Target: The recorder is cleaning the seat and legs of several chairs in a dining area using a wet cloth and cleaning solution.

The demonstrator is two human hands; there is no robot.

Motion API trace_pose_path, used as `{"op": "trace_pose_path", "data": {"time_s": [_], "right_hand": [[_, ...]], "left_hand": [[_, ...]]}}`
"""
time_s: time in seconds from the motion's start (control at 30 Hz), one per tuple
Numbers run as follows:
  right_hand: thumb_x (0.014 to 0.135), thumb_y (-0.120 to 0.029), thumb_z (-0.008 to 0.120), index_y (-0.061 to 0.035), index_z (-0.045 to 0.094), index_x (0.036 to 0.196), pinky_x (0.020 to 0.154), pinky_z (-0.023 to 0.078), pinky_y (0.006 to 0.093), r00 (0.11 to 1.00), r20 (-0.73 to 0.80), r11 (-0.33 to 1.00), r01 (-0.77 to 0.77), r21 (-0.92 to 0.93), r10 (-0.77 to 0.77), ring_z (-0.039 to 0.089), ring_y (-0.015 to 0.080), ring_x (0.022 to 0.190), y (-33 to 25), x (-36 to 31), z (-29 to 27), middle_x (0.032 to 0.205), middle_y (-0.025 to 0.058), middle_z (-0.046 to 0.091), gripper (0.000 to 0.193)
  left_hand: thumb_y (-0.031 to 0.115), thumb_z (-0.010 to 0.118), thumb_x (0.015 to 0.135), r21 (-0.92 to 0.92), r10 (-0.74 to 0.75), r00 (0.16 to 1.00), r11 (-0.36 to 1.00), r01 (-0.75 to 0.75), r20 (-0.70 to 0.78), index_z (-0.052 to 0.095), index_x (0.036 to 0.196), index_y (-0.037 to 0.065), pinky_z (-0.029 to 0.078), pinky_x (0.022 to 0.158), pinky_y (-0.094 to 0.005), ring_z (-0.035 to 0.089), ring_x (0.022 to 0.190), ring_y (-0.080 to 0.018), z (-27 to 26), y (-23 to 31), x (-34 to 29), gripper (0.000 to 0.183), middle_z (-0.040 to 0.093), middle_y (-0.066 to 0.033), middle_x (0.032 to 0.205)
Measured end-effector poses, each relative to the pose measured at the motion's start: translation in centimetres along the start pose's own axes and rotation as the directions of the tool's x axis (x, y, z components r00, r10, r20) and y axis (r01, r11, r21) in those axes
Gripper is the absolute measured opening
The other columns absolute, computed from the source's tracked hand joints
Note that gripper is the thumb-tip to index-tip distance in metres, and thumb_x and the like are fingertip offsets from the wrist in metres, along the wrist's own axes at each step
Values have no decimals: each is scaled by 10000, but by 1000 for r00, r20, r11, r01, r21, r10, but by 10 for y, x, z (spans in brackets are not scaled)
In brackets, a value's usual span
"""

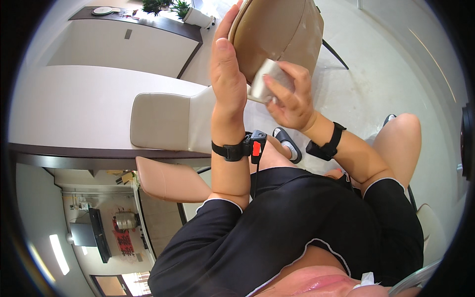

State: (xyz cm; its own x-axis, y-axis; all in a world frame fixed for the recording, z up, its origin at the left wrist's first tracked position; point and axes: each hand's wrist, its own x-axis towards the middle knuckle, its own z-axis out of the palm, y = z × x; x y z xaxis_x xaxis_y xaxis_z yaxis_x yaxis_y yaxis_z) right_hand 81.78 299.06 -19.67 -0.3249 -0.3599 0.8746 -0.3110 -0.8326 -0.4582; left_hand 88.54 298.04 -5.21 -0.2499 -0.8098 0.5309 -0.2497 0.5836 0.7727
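Observation:
A tan upholstered chair [292, 24] is tilted in front of me at the top, with a seam and whitish marks on its surface. My left hand [228, 74] lies along the chair's left edge, its fingers stretched up and its palm side against the rim. The tips run out of the picture at the top. My right hand [295, 96] is closed round a white block-shaped sponge [260, 86]. The sponge is at the chair's lower part, slightly blurred; whether it touches the surface is hard to tell.
A long white table [89, 106] stands at left, with a beige chair [161, 119] and a pinkish chair [170, 179] by it. Beyond is a dark-topped counter [148, 22] with a potted plant [195, 15]. A thin dark chair leg [336, 54] juts out over the pale floor.

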Motion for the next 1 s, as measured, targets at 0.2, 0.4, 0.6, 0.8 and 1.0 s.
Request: {"op": "trace_pose_path", "data": {"time_s": [0.2,0.4,0.6,0.8,1.0], "right_hand": [[768,-172,763,-222,668,1198,921,460,447,986,-34,981,160,-111,-165,524,310,1135,21,-21,20,1313,120,505,444],[781,-109,727,-238,647,1179,920,469,462,958,185,959,248,-140,-221,524,314,1165,88,-113,2,1330,112,497,426],[756,-68,712,-177,638,1190,955,454,505,950,302,986,121,-111,-83,537,344,1152,58,-97,-9,1324,159,519,454],[817,-99,651,-163,678,1189,960,444,500,993,87,996,83,-16,-82,539,314,1160,-16,-10,-7,1349,135,532,379],[838,-135,651,-185,681,1189,952,453,501,939,147,922,336,-194,-312,536,297,1163,53,-85,18,1364,80,529,356]], "left_hand": [[504,218,1097,93,83,994,992,-89,66,354,1536,21,353,1156,-346,456,1369,-223,-2,-2,0,667,470,-128,1500],[520,218,1093,15,62,997,998,-63,45,342,1543,30,350,1160,-347,436,1388,-223,-3,-6,1,676,459,-127,1511],[529,234,1090,-23,-1,1000,1000,1,21,345,1544,38,361,1155,-341,447,1382,-216,-1,-1,-3,677,475,-120,1500],[524,232,1091,2,34,999,999,-34,34,340,1543,24,358,1151,-344,452,1376,-216,0,-3,-1,682,486,-120,1491],[498,227,1100,21,57,996,998,-58,71,331,1545,19,338,1161,-347,448,1378,-217,-3,-8,1,663,467,-122,1506]]}}
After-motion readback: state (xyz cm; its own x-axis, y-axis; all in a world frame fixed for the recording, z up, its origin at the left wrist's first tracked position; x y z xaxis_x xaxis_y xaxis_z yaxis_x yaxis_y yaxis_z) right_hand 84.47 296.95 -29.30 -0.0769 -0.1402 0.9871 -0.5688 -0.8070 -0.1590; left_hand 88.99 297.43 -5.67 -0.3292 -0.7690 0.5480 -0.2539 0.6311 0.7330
